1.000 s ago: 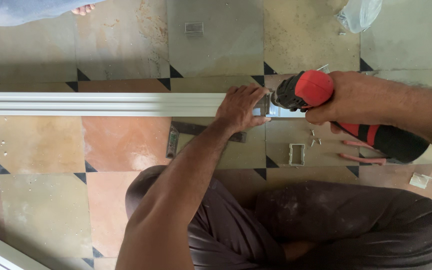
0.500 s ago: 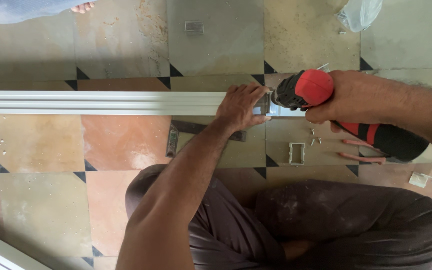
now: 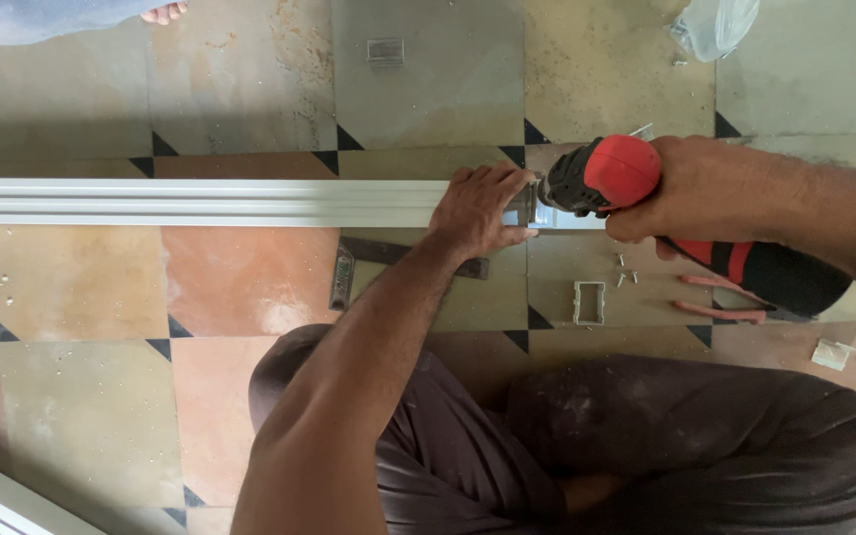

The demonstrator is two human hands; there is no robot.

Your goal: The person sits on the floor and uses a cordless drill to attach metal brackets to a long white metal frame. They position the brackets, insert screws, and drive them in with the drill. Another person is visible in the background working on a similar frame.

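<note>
A long white aluminium rail (image 3: 190,201) lies across the tiled floor from the left edge to the middle. My left hand (image 3: 478,210) presses down on its right end, fingers spread over the profile. My right hand (image 3: 695,188) grips a red and black power drill (image 3: 606,178), held sideways, its nose against the rail's end just right of my left fingers. The drill's black base (image 3: 785,277) sticks out to the lower right. The bit itself is hidden between the hands.
A dark metal square (image 3: 349,267) lies under the rail by my wrist. A small rectangular metal bracket (image 3: 589,302), loose screws (image 3: 626,272) and red-handled pliers (image 3: 720,297) lie near my crossed legs (image 3: 646,446). Another person's foot (image 3: 162,12) is top left; a clear plastic bag (image 3: 715,25) top right.
</note>
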